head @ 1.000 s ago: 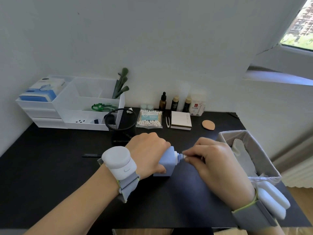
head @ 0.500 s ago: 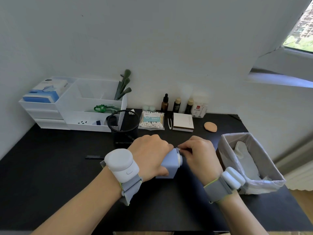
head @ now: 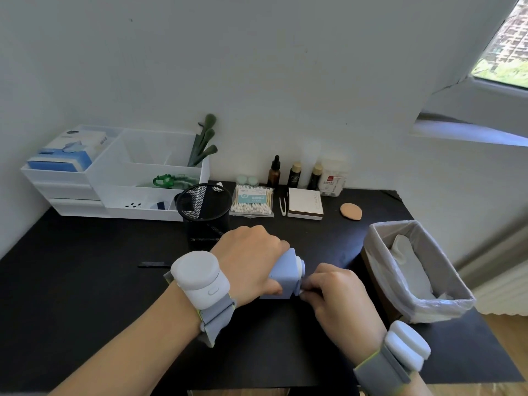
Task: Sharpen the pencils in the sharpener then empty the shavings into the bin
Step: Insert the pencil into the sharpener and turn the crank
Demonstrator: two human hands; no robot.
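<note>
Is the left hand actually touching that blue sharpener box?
Touching. The head view shows the left hand wrapped over the top and side of the blue sharpener, thumb against its front face, with no gap.

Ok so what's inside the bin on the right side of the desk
The bin is lined with a clear plastic bag, and crumpled white tissue or paper lies inside. No pencil shavings are visible; anything beneath the paper or against the near wall is hidden.
</note>
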